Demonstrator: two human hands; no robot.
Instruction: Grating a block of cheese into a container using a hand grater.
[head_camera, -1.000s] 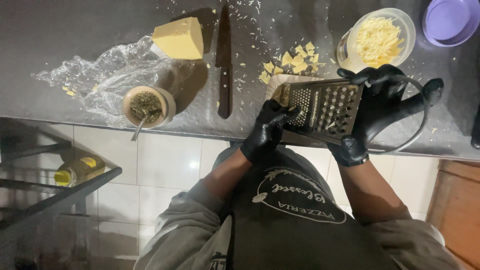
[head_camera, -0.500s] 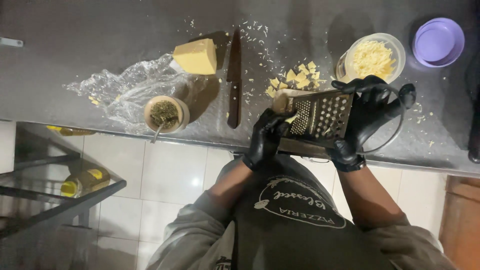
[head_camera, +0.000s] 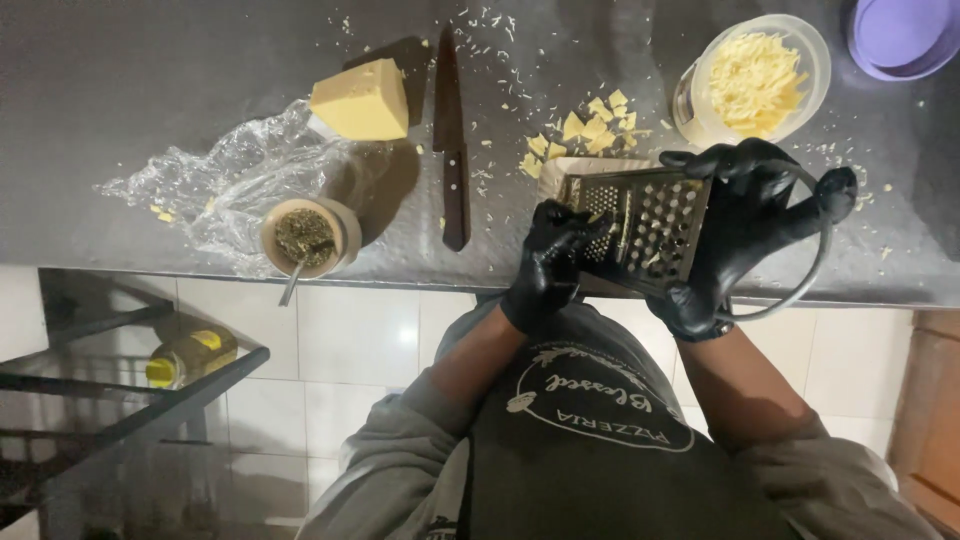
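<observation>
Right hand (head_camera: 745, 235) has a closed grip on the metal grater (head_camera: 640, 228), tilted over the table (head_camera: 150, 90) edge; left hand (head_camera: 550, 262) pinches shut against the grater's face.

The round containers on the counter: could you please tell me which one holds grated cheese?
The clear tub at top right, just above the grater, is full of pale yellow shreds. The small cup holds green herb and a straw; the purple bowl looks empty.
</observation>
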